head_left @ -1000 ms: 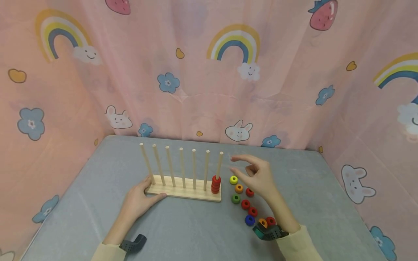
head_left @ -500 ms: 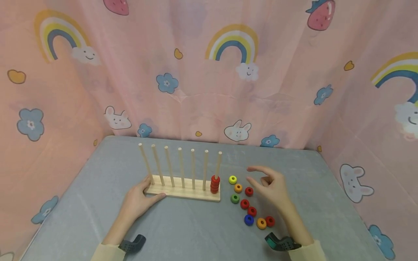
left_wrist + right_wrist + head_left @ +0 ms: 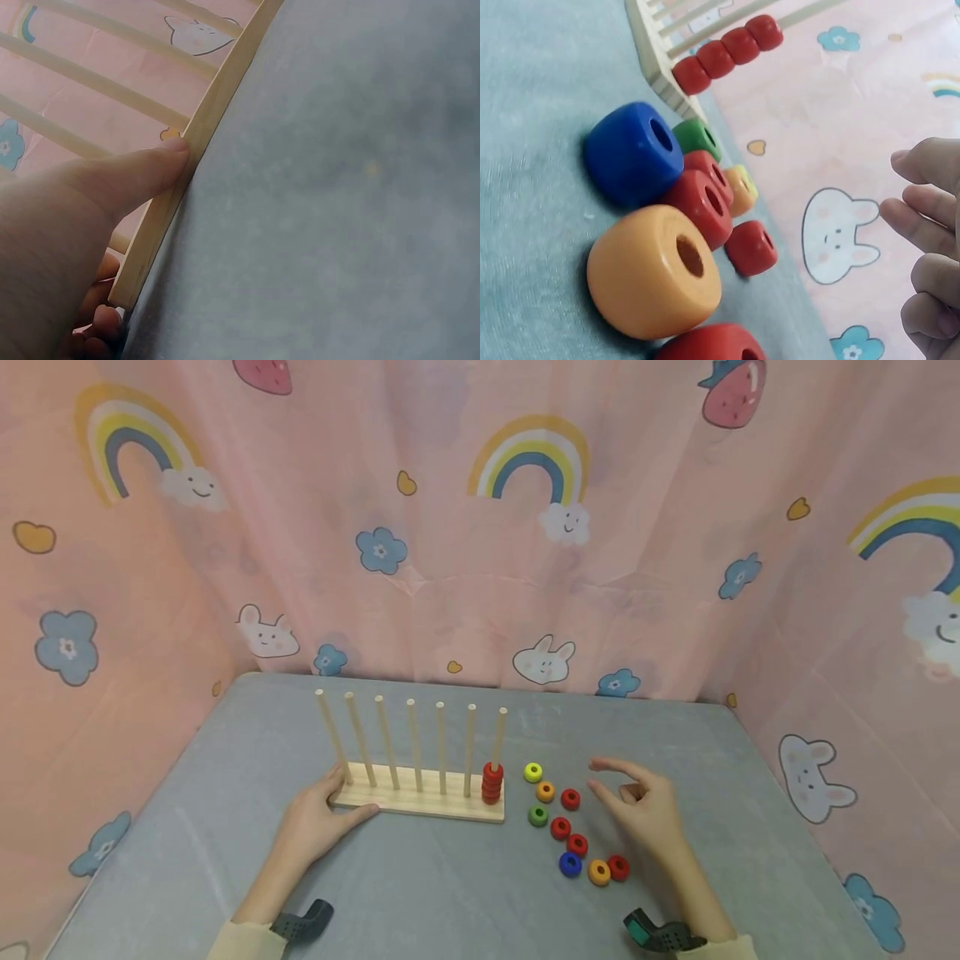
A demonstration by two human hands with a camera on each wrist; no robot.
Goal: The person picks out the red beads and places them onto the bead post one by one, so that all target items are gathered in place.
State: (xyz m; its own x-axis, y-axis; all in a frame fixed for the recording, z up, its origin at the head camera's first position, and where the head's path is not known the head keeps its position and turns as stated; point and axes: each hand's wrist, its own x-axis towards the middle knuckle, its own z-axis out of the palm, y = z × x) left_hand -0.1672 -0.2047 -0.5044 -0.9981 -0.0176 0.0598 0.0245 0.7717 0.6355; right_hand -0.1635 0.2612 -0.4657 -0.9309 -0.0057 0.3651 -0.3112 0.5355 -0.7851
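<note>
My left hand (image 3: 318, 822) grips the left end of a wooden peg board (image 3: 427, 806). In the left wrist view the thumb (image 3: 142, 176) presses the board's front edge and the fingers wrap round its end. Several upright pegs stand in a row; only the rightmost carries beads, a stack of red beads (image 3: 492, 783). My right hand (image 3: 645, 802) hovers to the right of the loose beads, thumb and index finger apart, holding nothing. Nearest to it lies a red bead (image 3: 570, 800). Beyond are a yellow bead (image 3: 532, 775), an orange bead (image 3: 545, 792) and a green bead (image 3: 537, 817).
More beads lie nearer the front: two red ones, a blue bead (image 3: 570, 867), another orange bead (image 3: 598, 875) and a further red bead (image 3: 618, 869). All rest on the grey tabletop (image 3: 435, 893). A pink printed curtain (image 3: 465, 610) surrounds the table's back and sides.
My right hand has drawn away from the rightmost peg, moving right and toward me past the loose beads. My left hand keeps its grip on the peg board.
</note>
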